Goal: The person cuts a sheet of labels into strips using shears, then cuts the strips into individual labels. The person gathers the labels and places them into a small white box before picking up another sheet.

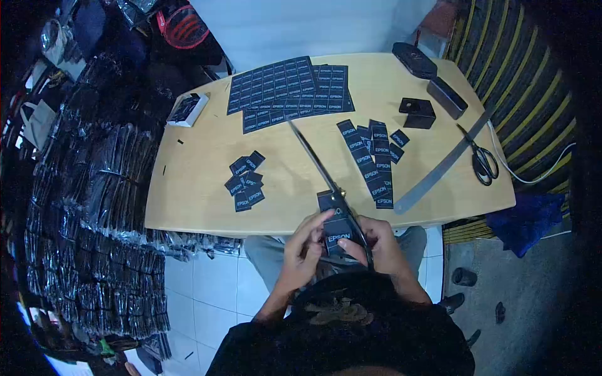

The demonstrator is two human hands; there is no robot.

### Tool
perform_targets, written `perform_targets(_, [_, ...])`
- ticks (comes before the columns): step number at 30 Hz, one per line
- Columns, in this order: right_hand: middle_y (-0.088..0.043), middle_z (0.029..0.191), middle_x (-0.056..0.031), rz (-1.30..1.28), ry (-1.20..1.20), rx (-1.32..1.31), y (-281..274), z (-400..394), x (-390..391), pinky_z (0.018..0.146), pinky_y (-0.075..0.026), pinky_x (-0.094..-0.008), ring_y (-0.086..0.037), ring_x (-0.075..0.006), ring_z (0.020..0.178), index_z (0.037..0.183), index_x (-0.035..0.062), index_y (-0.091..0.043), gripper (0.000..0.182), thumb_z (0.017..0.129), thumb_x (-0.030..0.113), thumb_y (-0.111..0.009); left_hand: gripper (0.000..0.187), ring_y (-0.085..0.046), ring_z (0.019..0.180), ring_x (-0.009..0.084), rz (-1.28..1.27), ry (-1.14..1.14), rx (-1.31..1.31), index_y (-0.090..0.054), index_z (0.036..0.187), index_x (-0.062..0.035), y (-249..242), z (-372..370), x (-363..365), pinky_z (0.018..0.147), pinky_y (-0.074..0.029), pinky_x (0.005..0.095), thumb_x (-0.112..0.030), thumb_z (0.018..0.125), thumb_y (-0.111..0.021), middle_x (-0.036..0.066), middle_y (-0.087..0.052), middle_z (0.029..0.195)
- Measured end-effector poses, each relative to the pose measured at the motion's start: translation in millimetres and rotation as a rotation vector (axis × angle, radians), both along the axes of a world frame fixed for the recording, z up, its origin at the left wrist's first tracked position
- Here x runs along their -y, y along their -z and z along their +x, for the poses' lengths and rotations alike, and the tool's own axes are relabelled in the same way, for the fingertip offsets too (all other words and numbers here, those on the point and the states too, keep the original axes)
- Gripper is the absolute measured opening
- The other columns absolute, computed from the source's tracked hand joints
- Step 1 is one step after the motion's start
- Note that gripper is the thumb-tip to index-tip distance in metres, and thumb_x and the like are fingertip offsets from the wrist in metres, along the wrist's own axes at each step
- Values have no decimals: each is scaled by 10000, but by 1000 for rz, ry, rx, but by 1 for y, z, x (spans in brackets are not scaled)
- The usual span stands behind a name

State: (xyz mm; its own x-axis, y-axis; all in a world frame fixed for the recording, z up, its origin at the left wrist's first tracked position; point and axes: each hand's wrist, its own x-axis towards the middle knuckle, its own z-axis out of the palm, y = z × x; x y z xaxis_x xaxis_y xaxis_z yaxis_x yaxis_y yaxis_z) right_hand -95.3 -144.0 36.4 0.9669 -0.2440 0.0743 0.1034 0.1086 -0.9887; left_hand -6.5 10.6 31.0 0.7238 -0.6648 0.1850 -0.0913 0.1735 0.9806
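My left hand [303, 250] grips a short black strip of EPSON labels [338, 227] at its left side, just past the table's front edge. In my right hand [381, 248] is a large pair of scissors [313, 152], blades pointing away over the table and lying together. The scissors overlap the strip's right side, and my right thumb rests on its lower label. Left of the hands lies a loose pile of cut EPSON labels [245, 182]. Longer label strips [359, 152] lie to the right, with several single pieces beside them.
Large EPSON label sheets [282, 84] overlap at the table's back. A metal ruler [433, 178] and black-handled scissors [484, 164] lie at the right, near a black bracket-shaped piece [419, 113] and dark cases [447, 98]. A small box [188, 109] sits back left. Plastic-wrapped stacks [106, 182] crowd the left.
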Motion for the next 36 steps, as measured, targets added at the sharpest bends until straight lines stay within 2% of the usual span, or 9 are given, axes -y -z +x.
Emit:
perform_targets(2, [-561, 735, 20, -66, -28, -87, 4, -3, 1, 581, -395, -196, -486, -31, 679, 856, -4, -572, 186, 806, 117, -704, 333, -461, 816, 33, 50, -74, 99, -550, 1202, -3, 4, 6, 9, 677, -378, 179, -72, 877, -585, 17, -548, 969])
perform_targets(5, [-556, 715, 20, -111, -115, -4, 1, -9, 6, 583, -391, -203, -483, -37, 657, 829, 10, -576, 154, 797, 89, -704, 341, -392, 708, 24, -109, -125, -99, -564, 1174, -8, 4, 6, 25, 604, -333, 163, 4, 838, -621, 0, -514, 900])
perform_targets(10, [-497, 795, -10, 132, -206, 87, 18, -26, 11, 649, -382, -239, -450, -98, 691, 974, 27, -502, 679, 665, 599, -701, 434, -617, 879, 136, 21, -171, 102, -565, 1141, 45, -19, 19, 14, 699, -510, 212, 104, 729, -686, 130, -578, 1084])
perform_targets(14, [-475, 771, -16, 71, -260, -3, 30, -56, 44, 671, -385, -251, -453, -115, 709, 997, 14, -496, 647, 681, 531, -724, 470, -612, 946, 172, -105, -135, 92, -581, 1112, 53, -20, 31, 8, 796, -533, 253, 127, 670, -721, 142, -539, 1139])
perform_targets(17, [-499, 824, -37, -195, -295, -284, 10, -76, 67, 667, -384, -268, -470, -128, 728, 987, 23, -509, 734, 608, 609, -737, 432, -616, 924, 147, -75, -103, 181, -607, 1113, 19, -25, 39, 2, 744, -540, 213, 96, 702, -715, 145, -544, 1162])
perform_targets(20, [-563, 805, -134, -571, -527, -331, -12, -78, 84, 681, -451, -365, -572, -270, 747, 976, -20, -526, 597, 663, 425, -771, 485, -612, 930, 152, -22, -78, 185, -592, 1139, 16, -38, 40, 2, 760, -536, 222, 96, 681, -730, 144, -541, 1154])
perform_targets(25, [-568, 808, -125, -457, -584, -213, -17, -81, 91, 678, -450, -359, -573, -252, 737, 980, -10, -525, 560, 688, 402, -767, 483, -603, 988, 205, 144, 57, 178, -596, 1129, 21, -39, 42, -2, 820, -561, 263, 127, 671, -706, 139, -519, 1170])
perform_targets(29, [-570, 770, -104, -486, -709, -349, -29, -71, 98, 656, -452, -340, -577, -238, 708, 945, 5, -544, 531, 683, 404, -776, 431, -598, 993, 191, 130, 129, 78, -621, 1091, 22, -47, 39, 1, 820, -560, 269, 135, 681, -690, 144, -529, 1175])
perform_targets(36, [-560, 729, -90, -448, -717, -232, -18, -68, 103, 597, -440, -329, -565, -224, 663, 923, 17, -546, 476, 694, 364, -778, 565, -610, 905, 112, 252, 167, 114, -635, 1122, -53, -43, 42, -3, 677, -539, 189, 59, 593, -799, 99, -572, 1144])
